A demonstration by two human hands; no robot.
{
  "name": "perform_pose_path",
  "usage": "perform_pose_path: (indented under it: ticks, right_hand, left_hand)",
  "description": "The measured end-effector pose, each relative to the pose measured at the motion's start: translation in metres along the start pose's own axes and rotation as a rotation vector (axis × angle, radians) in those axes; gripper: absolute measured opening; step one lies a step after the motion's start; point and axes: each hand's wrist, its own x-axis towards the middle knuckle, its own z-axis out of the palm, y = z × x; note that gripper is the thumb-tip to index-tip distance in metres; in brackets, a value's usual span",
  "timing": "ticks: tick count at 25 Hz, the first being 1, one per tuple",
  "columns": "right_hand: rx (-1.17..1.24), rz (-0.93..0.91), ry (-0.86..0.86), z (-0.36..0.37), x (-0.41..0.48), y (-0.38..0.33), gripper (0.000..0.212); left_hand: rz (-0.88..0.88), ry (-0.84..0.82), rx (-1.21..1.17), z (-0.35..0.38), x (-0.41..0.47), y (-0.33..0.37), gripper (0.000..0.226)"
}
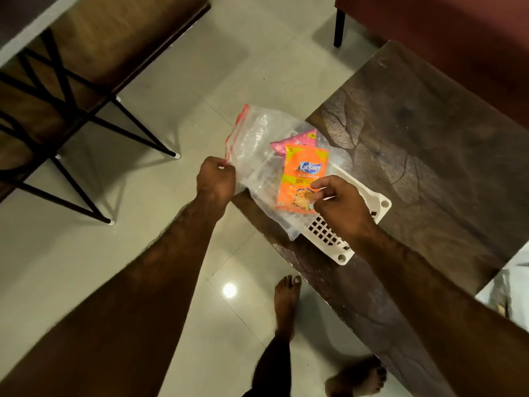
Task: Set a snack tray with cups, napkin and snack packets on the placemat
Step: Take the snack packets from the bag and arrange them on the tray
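A clear zip bag (257, 144) with a red seal strip hangs over the near-left corner of the dark wooden table (429, 156). My left hand (216, 177) pinches the bag's left edge by the seal. Inside it lie an orange snack packet (302, 179) and a pink snack packet (294, 141) behind it. My right hand (342, 206) grips the lower end of the orange packet, through the plastic or at the opening, I cannot tell which. Under the bag and my right hand a white slotted plastic tray (380, 202) rests on the table.
A light cloth or placemat (509, 285) shows at the right edge of the table. A stool with black metal legs (94, 121) stands on the tiled floor to the left. My bare feet (286, 299) are beside the table. A dark red seat (443, 30) stands behind it.
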Motion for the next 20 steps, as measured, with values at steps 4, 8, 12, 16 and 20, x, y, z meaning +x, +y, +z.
perform_pose_path:
  ticks: [4,8,12,16,20]
  right_hand:
    - [0.031,-0.077,-0.016,0.001,-0.010,-0.025,0.039]
    - [0.024,-0.167,0.059,-0.002,-0.019,-0.057,0.031]
    - [0.126,-0.232,0.146,-0.018,-0.037,-0.091,0.017]
    - [0.205,-0.260,0.160,-0.046,-0.060,-0.113,0.024]
    - [0.181,-0.251,0.224,-0.079,-0.078,-0.113,0.010]
  left_hand:
    - [0.101,-0.099,-0.101,-0.008,-0.031,0.015,0.016]
    - [0.288,-0.237,-0.180,-0.013,-0.077,0.039,0.017]
    - [0.415,-0.333,-0.204,-0.010,-0.126,0.064,0.024]
    - [0.506,-0.277,-0.012,0.002,-0.170,0.080,0.020]
    - [0.427,-0.437,-0.073,0.007,-0.199,0.094,0.025]
